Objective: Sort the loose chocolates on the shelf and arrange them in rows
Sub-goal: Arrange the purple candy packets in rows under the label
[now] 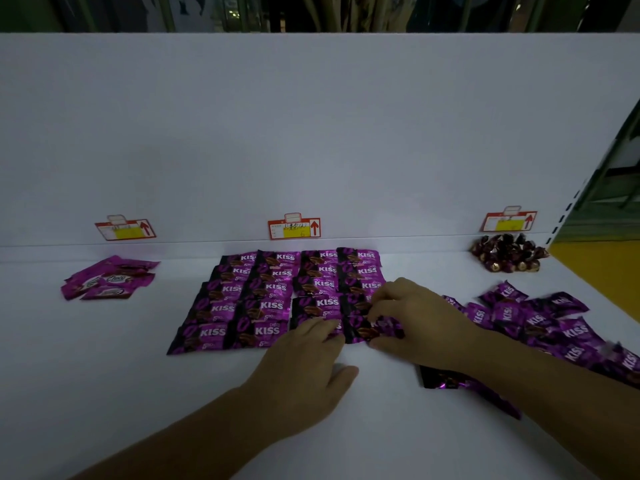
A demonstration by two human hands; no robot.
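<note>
Head cam: dim room, white shelf (104, 393), white back panel (311, 133) beyond the hands.

I count three price tags (293, 227) on the panel. Kiss grid (256, 299) sits just ahead of both hands: four columns, about five deep; I can't get an exact count, since the hands cover its near right corner. Left hand (304, 368) lies flat, fingers straight on the near end of the third column. Right hand (412, 320) pinches a Kiss packet (363, 332) at the near end of the fourth. Loose Kiss heap (540, 323) lies right of the right hand, blurred and cut off by the frame edge. Small Choco pile (109, 278), roughly five packets, is far left of the left hand. Round foil chocolates (509, 254) are heaped far right at the back, too small to count. One dark packet (436, 377) is half hidden under the right forearm.
</note>
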